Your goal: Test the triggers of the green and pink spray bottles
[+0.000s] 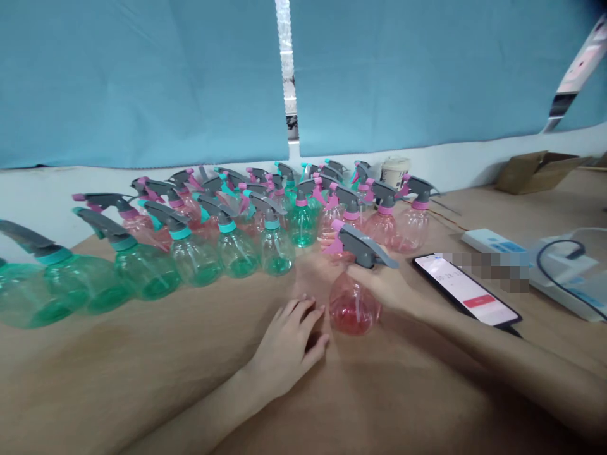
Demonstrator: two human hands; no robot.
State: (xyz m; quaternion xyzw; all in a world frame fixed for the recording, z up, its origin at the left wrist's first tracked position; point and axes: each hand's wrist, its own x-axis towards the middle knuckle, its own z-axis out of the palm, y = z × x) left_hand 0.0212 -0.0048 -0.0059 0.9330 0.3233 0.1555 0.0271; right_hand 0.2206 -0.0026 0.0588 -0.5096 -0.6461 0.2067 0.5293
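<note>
A pink see-through spray bottle (353,309) with a grey and pink trigger head stands in front of me. My right hand (379,285) is wrapped round its neck, just under the head, with fingertips showing on the far side. To the left of this bottle, my left hand (290,341) rests palm down on the table, fingers loosely spread and holding nothing. Behind both hands stand several more spray bottles; the nearest is a green-tinted one (277,251) with a turquoise collar, and a pink one (411,224) stands at the right end.
A phone (469,291) with a lit timer screen lies right of my right forearm. Beyond it are a white power strip (497,243) and a black cable (540,259). An open cardboard box (533,174) and a pale tub (394,170) stand near the wall.
</note>
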